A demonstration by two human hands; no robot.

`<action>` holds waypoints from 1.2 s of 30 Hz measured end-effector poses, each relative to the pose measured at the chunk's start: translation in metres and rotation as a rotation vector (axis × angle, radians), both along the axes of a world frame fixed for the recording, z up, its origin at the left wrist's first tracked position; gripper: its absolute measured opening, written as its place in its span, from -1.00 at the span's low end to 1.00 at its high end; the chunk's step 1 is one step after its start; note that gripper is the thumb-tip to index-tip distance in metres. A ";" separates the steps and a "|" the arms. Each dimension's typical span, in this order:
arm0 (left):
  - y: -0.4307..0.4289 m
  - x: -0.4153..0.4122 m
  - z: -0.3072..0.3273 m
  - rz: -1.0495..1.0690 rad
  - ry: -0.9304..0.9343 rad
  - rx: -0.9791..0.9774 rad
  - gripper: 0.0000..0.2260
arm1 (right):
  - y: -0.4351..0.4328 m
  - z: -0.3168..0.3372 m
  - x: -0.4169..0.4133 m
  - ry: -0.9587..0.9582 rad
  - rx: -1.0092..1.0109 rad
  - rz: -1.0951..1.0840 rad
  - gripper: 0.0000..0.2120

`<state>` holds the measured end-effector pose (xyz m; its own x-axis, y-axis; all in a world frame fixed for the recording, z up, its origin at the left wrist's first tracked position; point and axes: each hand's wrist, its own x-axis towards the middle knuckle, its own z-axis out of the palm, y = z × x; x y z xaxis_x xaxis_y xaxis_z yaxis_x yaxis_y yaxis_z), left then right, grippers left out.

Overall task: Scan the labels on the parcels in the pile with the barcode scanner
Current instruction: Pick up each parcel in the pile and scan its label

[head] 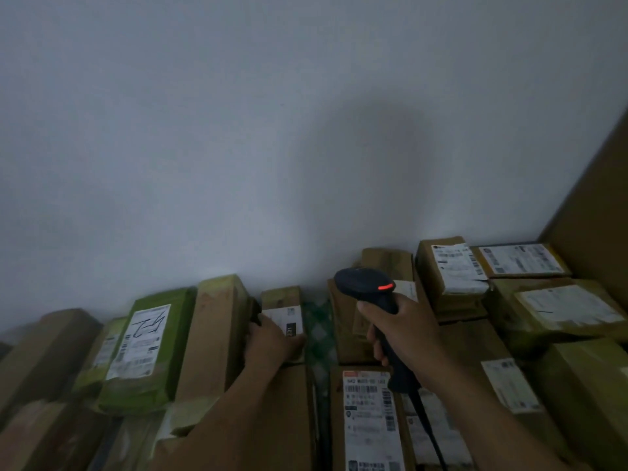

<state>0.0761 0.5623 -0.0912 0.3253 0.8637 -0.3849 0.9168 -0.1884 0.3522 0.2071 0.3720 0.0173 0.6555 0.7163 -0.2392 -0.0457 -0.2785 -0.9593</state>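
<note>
Entry: small parcel (280, 297), gripped in your left hand (272, 343); scanner (365, 285), clasped in your right hand (406, 334). Aim squarely at the label (289, 317).

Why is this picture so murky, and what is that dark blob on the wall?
Head view: dim light dulls everything, and the labels look soft; the blob on the wall is a cast shadow; the scanner in the right hand glows red; the left hand, gripping a small parcel, looks blurred.
</note>
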 end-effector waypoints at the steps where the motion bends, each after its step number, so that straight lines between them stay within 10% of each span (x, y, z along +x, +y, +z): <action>1: 0.003 0.003 -0.003 0.013 0.016 -0.045 0.10 | 0.001 -0.004 0.001 -0.003 -0.009 -0.002 -0.78; 14: 0.012 0.001 -0.003 0.112 -0.199 0.009 0.01 | -0.004 -0.002 0.000 0.013 0.009 -0.020 -0.80; 20: -0.013 0.009 0.008 0.020 -0.022 -0.144 0.21 | -0.014 0.005 -0.008 -0.016 0.001 0.025 -0.81; 36: 0.002 -0.024 0.017 0.043 -0.396 -0.195 -0.26 | -0.021 0.020 -0.012 -0.030 0.031 0.032 -0.84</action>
